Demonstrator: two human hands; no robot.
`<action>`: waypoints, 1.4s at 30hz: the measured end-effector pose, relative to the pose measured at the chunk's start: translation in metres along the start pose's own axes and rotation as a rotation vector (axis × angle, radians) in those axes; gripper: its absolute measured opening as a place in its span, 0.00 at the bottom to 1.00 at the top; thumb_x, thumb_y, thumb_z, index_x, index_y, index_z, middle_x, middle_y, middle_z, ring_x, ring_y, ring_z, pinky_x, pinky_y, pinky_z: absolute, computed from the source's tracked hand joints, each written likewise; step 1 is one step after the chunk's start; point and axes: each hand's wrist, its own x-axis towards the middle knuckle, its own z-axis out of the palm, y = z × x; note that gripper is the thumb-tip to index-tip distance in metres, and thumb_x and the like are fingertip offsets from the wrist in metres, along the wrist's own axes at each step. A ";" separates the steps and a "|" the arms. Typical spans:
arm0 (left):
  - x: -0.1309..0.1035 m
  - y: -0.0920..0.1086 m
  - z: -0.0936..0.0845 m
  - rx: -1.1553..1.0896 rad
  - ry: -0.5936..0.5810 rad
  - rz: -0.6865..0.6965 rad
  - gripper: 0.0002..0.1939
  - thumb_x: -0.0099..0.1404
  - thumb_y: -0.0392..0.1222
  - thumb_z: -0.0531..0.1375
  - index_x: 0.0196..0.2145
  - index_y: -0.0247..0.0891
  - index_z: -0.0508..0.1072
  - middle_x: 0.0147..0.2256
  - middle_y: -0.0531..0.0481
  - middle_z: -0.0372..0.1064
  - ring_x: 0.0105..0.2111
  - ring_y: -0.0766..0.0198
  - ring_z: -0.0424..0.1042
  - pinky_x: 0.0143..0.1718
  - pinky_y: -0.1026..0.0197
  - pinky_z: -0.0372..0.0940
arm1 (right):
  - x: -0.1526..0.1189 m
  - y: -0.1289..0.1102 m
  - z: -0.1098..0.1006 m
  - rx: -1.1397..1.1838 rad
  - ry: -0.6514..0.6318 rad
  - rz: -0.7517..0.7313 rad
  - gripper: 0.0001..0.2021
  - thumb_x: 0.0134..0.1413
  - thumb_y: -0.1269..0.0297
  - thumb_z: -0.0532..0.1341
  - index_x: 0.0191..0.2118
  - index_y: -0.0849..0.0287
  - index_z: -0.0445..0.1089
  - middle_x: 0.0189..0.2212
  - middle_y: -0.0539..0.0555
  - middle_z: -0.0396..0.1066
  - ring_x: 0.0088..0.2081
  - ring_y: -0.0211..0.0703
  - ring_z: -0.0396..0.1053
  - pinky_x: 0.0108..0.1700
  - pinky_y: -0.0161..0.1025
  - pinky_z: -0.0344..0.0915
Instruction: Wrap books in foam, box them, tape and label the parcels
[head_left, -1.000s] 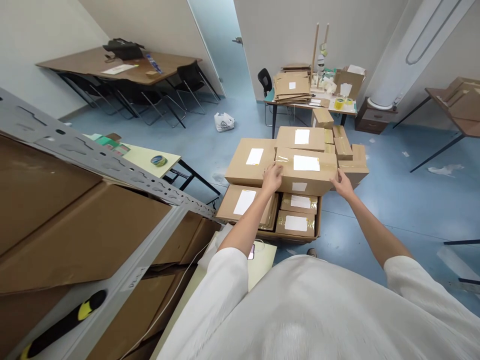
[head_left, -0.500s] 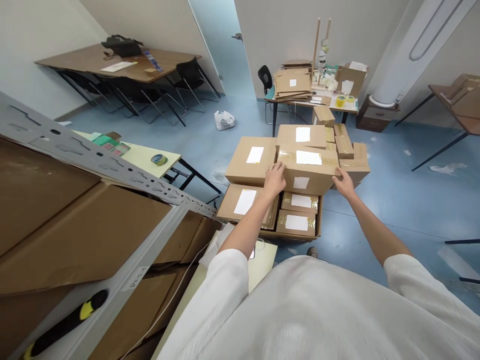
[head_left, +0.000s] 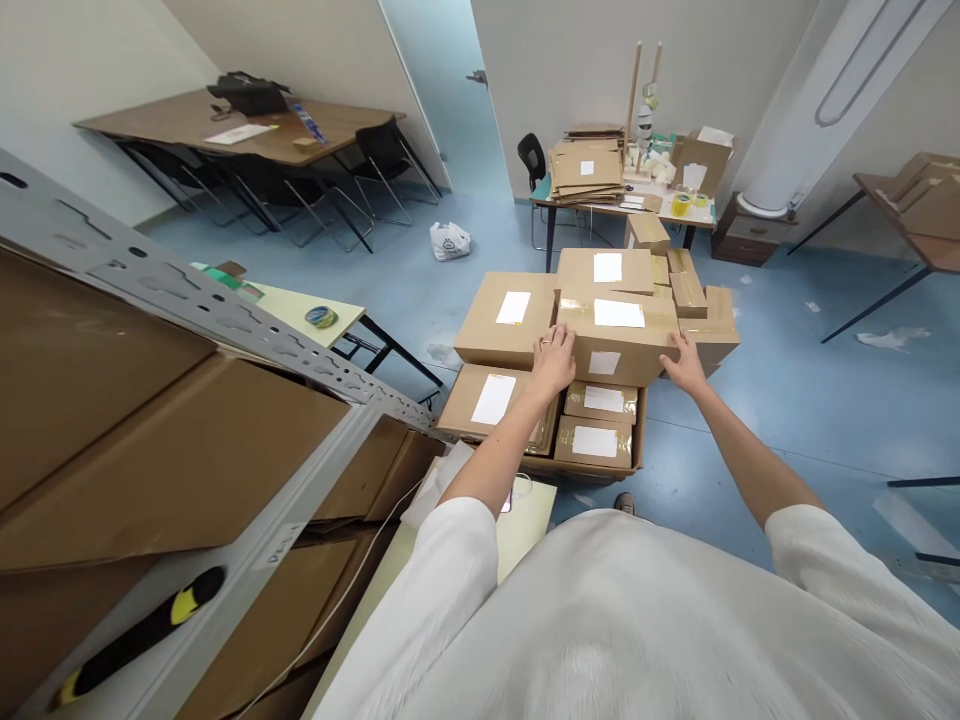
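A taped cardboard box (head_left: 630, 345) with white labels lies on the stack in front of me. My left hand (head_left: 554, 360) presses on its left front corner, fingers bent over the edge. At its right end, my right hand (head_left: 682, 362) touches the side with the fingers. The two hands have the box between them. Left of it sits another labelled box (head_left: 480, 335), and behind it a further one (head_left: 581, 268). Below, a labelled box (head_left: 465, 400) and two small taped boxes (head_left: 574, 442) sit in a large open carton (head_left: 592, 475).
A metal shelf (head_left: 247, 345) with large cartons runs along the left. Beside it are a pale table (head_left: 341, 320) with tape and a cable. Behind the stack is a cluttered table (head_left: 634, 206). A white bag (head_left: 450, 241) lies on the floor.
My right hand has shifted very slightly left and its thumb side still meets the box. The view has moved a little; the boxes otherwise look the same.
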 end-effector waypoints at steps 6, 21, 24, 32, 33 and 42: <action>-0.011 0.003 0.005 -0.017 0.015 0.010 0.38 0.71 0.35 0.56 0.77 0.41 0.60 0.80 0.35 0.49 0.80 0.42 0.47 0.76 0.32 0.49 | -0.017 -0.012 -0.005 -0.075 0.039 -0.047 0.33 0.61 0.46 0.65 0.68 0.55 0.72 0.78 0.69 0.50 0.77 0.76 0.50 0.75 0.75 0.52; -0.085 -0.010 0.006 -0.029 0.053 -0.067 0.38 0.73 0.37 0.55 0.79 0.40 0.57 0.79 0.35 0.50 0.79 0.41 0.50 0.76 0.33 0.50 | -0.073 -0.068 0.015 -0.147 -0.101 -0.245 0.22 0.67 0.54 0.60 0.62 0.51 0.76 0.73 0.65 0.62 0.74 0.72 0.56 0.72 0.76 0.56; -0.107 -0.015 0.006 -0.017 0.059 -0.123 0.39 0.72 0.37 0.55 0.79 0.39 0.56 0.80 0.35 0.49 0.79 0.42 0.49 0.76 0.35 0.51 | -0.075 -0.079 0.031 -0.128 -0.180 -0.302 0.20 0.67 0.55 0.60 0.60 0.52 0.77 0.71 0.65 0.65 0.72 0.70 0.60 0.72 0.73 0.58; -0.171 -0.003 0.007 0.027 0.086 -0.372 0.40 0.71 0.36 0.56 0.79 0.39 0.57 0.80 0.35 0.50 0.79 0.42 0.51 0.76 0.38 0.52 | -0.069 -0.095 0.084 -0.014 -0.412 -0.529 0.18 0.66 0.58 0.59 0.56 0.50 0.79 0.67 0.63 0.71 0.68 0.67 0.66 0.71 0.71 0.62; -0.180 0.002 0.009 0.024 0.090 -0.409 0.40 0.71 0.37 0.55 0.79 0.39 0.57 0.80 0.35 0.50 0.78 0.41 0.51 0.76 0.37 0.52 | -0.070 -0.095 0.089 0.005 -0.447 -0.567 0.18 0.67 0.58 0.58 0.56 0.51 0.79 0.67 0.63 0.71 0.68 0.66 0.67 0.71 0.70 0.62; -0.284 0.069 0.047 -0.046 0.147 -0.762 0.37 0.75 0.39 0.55 0.79 0.41 0.57 0.80 0.36 0.50 0.78 0.42 0.52 0.75 0.37 0.52 | -0.112 -0.100 0.123 0.166 -0.766 -0.826 0.17 0.65 0.59 0.60 0.55 0.51 0.79 0.61 0.62 0.75 0.65 0.63 0.70 0.70 0.67 0.64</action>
